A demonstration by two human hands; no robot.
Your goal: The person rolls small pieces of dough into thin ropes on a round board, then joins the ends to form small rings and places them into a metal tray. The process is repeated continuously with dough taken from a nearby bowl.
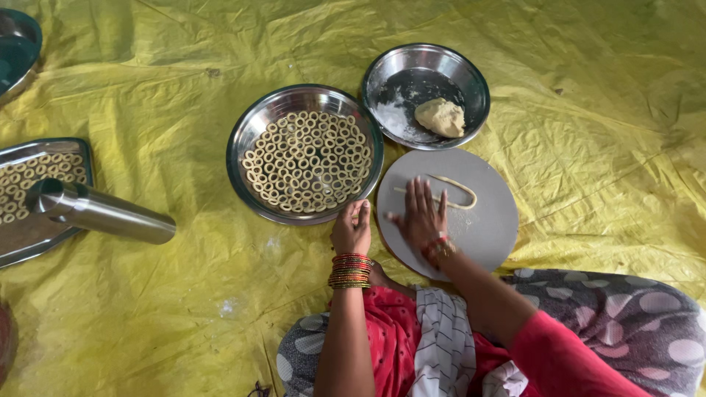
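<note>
Pale dough strand [454, 188], thin & curved into a hook shape, lies on the round grey board [485, 235]. Right hand [421, 217] is flat on it, fingers spread, palm down, pressing the strand's near end; nothing gripped. Left hand [352, 229] rests w/ fingers loosely curled at the board's left edge, touching the rim of the steel plate [243, 143] full of small dough rings [307, 162]; holds nothing. Just behind the board sits a steel bowl [471, 73] w/ a dough lump [440, 117] & some flour. Far left: a rectangular steel tray [22, 242] w/ more rings, a steel cylinder [99, 210] lying across it. Everything sits on a yellow sheet [588, 147].
</note>
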